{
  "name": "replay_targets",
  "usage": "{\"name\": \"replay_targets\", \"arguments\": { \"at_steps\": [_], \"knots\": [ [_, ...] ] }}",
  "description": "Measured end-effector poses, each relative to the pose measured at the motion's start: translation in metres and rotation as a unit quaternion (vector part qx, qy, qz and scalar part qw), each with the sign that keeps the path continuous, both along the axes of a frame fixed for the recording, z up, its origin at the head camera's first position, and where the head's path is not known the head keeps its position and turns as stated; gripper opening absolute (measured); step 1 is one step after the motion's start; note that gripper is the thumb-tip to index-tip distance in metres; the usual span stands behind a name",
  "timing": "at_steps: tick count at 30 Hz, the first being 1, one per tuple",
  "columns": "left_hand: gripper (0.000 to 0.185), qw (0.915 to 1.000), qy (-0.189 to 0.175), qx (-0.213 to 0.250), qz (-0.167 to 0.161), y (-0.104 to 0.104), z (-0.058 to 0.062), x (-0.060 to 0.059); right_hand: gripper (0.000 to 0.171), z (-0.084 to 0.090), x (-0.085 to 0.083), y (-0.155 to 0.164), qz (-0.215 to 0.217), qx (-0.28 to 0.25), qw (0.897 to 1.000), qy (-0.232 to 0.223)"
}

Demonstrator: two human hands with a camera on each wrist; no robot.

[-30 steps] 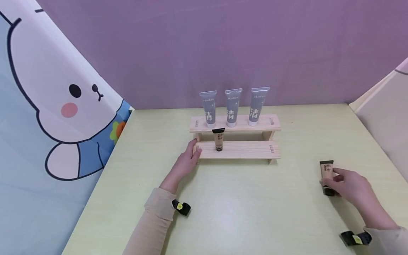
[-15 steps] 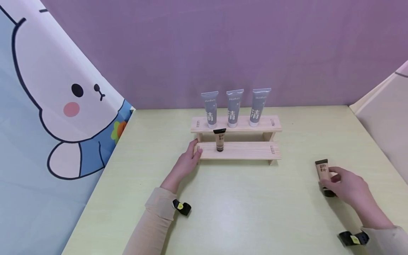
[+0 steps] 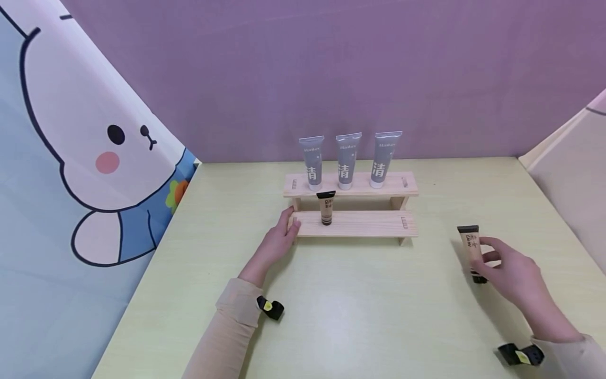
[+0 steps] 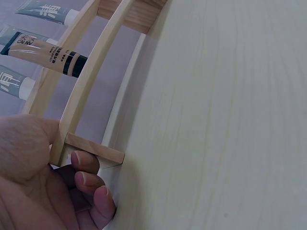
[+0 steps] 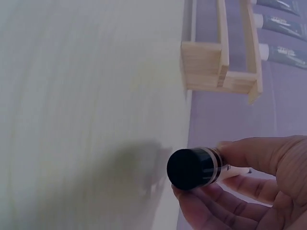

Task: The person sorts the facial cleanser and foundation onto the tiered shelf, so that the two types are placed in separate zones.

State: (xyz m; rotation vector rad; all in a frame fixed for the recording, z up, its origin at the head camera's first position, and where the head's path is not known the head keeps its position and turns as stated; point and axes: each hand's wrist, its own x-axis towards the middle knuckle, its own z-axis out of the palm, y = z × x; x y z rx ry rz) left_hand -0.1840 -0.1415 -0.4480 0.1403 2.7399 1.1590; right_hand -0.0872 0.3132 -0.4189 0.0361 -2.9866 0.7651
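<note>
A two-step wooden rack (image 3: 364, 223) stands on the table, and my left hand (image 3: 274, 242) grips the left end of its lower step. In the left wrist view the thumb lies over that step's end and the fingers (image 4: 87, 179) curl below it. My right hand (image 3: 513, 276) pinches a beige cosmetic tube (image 3: 471, 246) with a black cap between thumb and fingers, to the right of the rack. The right wrist view shows its black cap (image 5: 188, 168) toward the camera, above the table. A matching beige tube (image 3: 326, 209) stands upright on the lower step, left of centre.
Three grey-blue tubes (image 3: 347, 162) with white caps stand in a row on the rack's upper step. Behind the table (image 3: 360, 305) hangs a purple backdrop (image 3: 331, 73). A cartoon-printed cloth (image 3: 80, 184) borders the left side, and a pale cloth (image 3: 573, 173) the right.
The right hand has moved left and slightly away from me with its tube, which has risen off the table. The left hand keeps its grip on the rack.
</note>
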Motion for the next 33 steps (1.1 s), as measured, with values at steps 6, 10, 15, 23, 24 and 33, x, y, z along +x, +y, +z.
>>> {"name": "replay_targets", "arguments": {
  "at_steps": [6,10,15,23,24,33],
  "knots": [
    [0.053,1.0000,0.003,0.000,-0.002,0.000,0.000,0.000,0.051,0.007,-0.001,-0.011,0.000,-0.030,0.999,0.020],
    [0.052,1.0000,0.004,-0.001,-0.003,0.000,0.000,0.001,0.050,0.010,-0.003,-0.019,0.002,-0.046,0.999,0.028],
    [0.051,1.0000,0.007,-0.001,-0.005,0.000,0.000,0.000,0.049,0.013,-0.008,-0.029,0.001,-0.069,0.996,0.048],
    [0.052,1.0000,0.006,-0.003,-0.005,-0.001,-0.003,-0.001,0.050,0.018,-0.018,-0.052,0.013,-0.106,0.992,0.068],
    [0.052,1.0000,0.006,-0.003,-0.004,-0.001,-0.003,-0.001,0.050,0.018,-0.019,-0.054,0.017,-0.111,0.991,0.069],
    [0.052,1.0000,0.007,-0.005,-0.003,-0.001,-0.005,-0.002,0.048,0.024,-0.032,-0.078,0.044,-0.143,0.985,0.085]
  ]
}}
